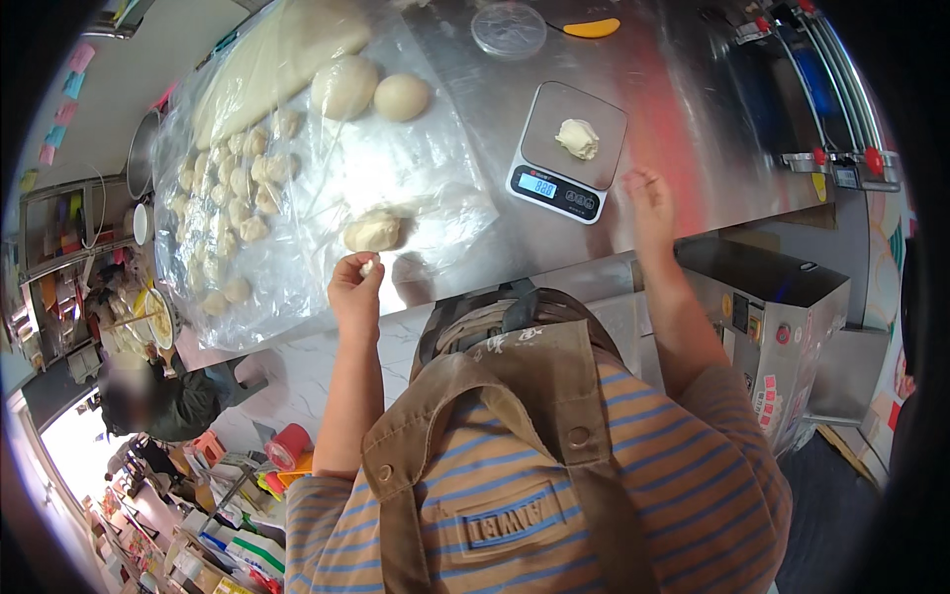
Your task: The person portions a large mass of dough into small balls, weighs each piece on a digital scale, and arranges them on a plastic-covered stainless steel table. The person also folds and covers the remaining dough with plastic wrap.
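Observation:
A small bit of dough [368,268] is pinched between the thumb and fingers of my left hand [356,293]. Just beyond it, a larger dough lump [372,231] lies on the plastic sheet near the table's front edge. My right hand [651,204] hovers by the right side of a digital kitchen scale [553,194], fingers bent and partly blurred. I see nothing in it, but whether its fingertips touch is unclear. One rough dough piece [578,139] rests on the scale's metal plate, and the display is lit.
Under clear plastic [319,189] lie several small dough pieces [239,182], a big dough slab [274,67] and two dough balls [401,97], [344,87]. A round clear lid [508,31] and a yellow-handled tool [591,28] lie farther back. A person [174,405] is at left.

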Tool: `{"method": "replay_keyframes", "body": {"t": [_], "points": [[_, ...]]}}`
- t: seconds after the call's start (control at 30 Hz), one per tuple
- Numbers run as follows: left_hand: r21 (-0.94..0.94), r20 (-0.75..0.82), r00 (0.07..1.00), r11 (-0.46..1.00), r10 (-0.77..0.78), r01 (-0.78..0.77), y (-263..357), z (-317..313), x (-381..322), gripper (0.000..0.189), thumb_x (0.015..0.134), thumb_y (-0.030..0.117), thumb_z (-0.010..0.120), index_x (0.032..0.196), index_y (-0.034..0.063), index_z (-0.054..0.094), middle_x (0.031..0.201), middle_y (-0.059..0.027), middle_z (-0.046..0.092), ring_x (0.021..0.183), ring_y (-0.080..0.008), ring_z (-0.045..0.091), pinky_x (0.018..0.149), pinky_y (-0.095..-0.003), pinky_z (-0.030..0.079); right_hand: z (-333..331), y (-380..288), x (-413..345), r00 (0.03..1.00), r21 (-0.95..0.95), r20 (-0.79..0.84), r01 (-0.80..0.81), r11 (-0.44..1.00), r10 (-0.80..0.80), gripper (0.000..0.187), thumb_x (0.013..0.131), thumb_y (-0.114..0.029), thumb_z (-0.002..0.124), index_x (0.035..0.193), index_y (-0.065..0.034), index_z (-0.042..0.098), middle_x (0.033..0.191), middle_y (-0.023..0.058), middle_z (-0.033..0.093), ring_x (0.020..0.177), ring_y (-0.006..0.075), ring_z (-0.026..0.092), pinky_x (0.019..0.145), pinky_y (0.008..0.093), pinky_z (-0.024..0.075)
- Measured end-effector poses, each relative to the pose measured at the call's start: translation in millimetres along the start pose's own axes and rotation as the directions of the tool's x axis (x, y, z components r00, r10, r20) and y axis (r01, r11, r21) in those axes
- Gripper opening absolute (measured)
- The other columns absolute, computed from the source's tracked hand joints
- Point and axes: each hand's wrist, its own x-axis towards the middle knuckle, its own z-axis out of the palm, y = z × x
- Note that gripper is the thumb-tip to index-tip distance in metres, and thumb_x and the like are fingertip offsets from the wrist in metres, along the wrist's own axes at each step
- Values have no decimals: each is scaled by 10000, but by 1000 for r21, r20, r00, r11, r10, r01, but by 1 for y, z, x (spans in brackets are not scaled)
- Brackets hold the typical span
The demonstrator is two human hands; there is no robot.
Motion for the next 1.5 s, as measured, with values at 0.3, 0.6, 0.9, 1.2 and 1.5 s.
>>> {"method": "replay_keyframes", "body": {"t": [0.3,0.6,0.9,1.2,1.5], "points": [[502,105,925,783,365,-366,7,2,44,198,807,4,605,996,45,645,1002,-104,628,817,-199,604,682,-287,492,49,2,-79,935,18,323,-158,987,144,233,911,-81,549,1136,-20,555,949,27,619,866,69,552,768,213,437],[700,356,689,307,632,-644,-1,26,47,235,823,44,571,1050,54,631,1052,-133,646,964,-295,611,828,-382,488,40,-16,-56,966,-241,253,115,964,-52,249,871,-89,588,1113,-30,584,963,60,638,854,130,580,771,256,454],[610,440,568,233,695,-758,-13,31,38,317,737,-4,632,1052,27,609,1059,-130,624,1072,-316,552,959,-423,419,67,-50,44,798,-679,421,592,433,-430,416,798,-180,655,1187,-71,556,1219,111,542,1148,316,451,980,424,349],[412,256,849,743,462,-528,-7,16,43,295,757,16,646,1049,57,627,1070,-116,642,960,-277,602,816,-347,491,175,-50,-45,598,-290,800,312,905,50,238,840,-117,615,1059,-25,625,1020,119,605,832,218,611,744,311,486],[274,249,811,765,529,-583,-8,7,50,174,694,42,661,861,60,618,992,-128,614,904,-323,587,774,-396,487,244,-25,-46,657,-402,753,441,802,16,255,773,-159,690,990,-32,646,882,104,571,770,219,596,699,316,483]]}}
